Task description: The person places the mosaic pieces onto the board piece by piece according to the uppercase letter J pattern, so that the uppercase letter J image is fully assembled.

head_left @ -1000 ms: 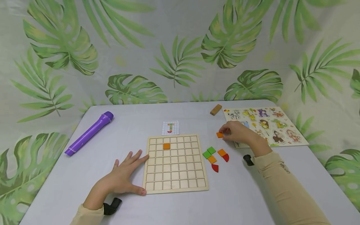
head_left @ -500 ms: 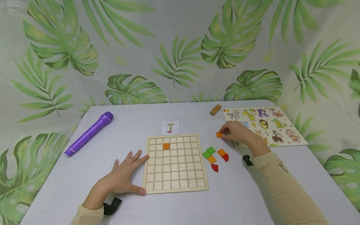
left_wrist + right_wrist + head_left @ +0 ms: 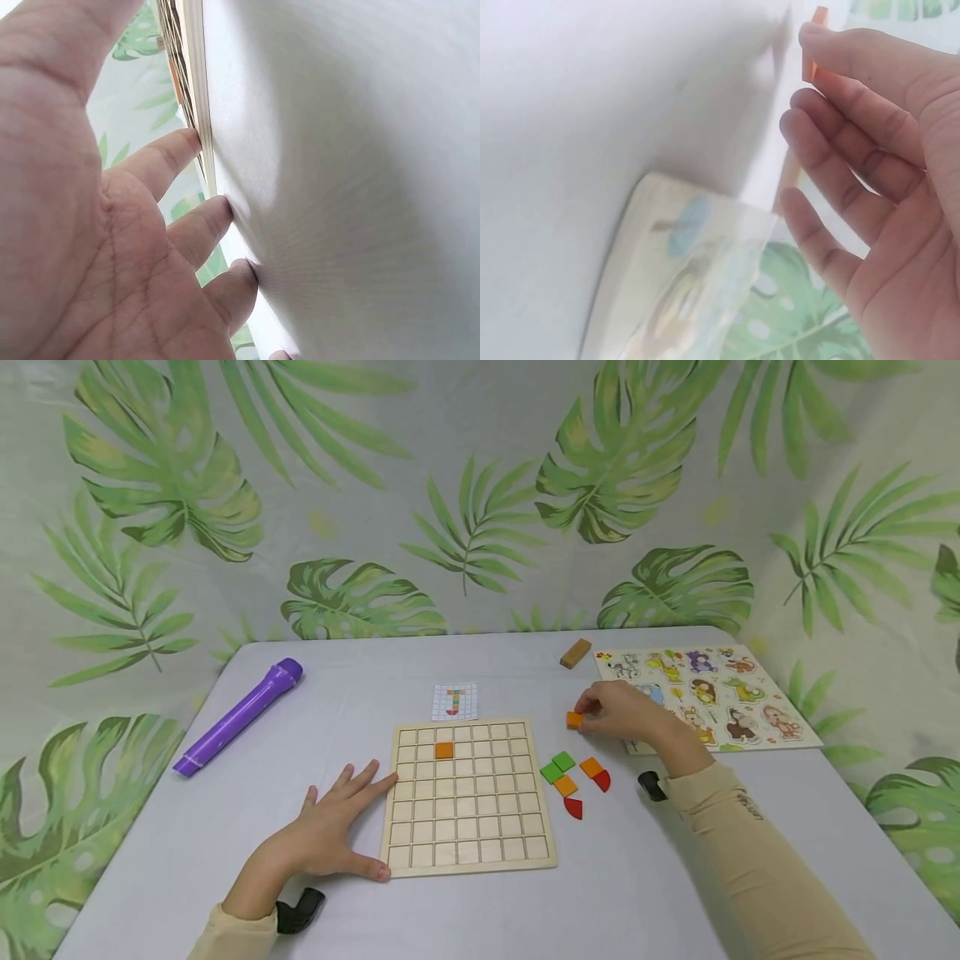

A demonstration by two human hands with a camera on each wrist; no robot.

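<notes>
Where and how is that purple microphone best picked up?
Probably midway along the purple microphone, from above, the nearer left grip closing across its width. It lies on its side on the white table, slim in the middle and wider at the head, long sides exposed.

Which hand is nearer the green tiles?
Right. The right hand is beyond and to the right of the green tiles; the left hand is across the grid board, at its left edge.

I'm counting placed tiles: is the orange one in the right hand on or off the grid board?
Off. The right hand pinches the orange tile right of the wooden grid board.
</notes>
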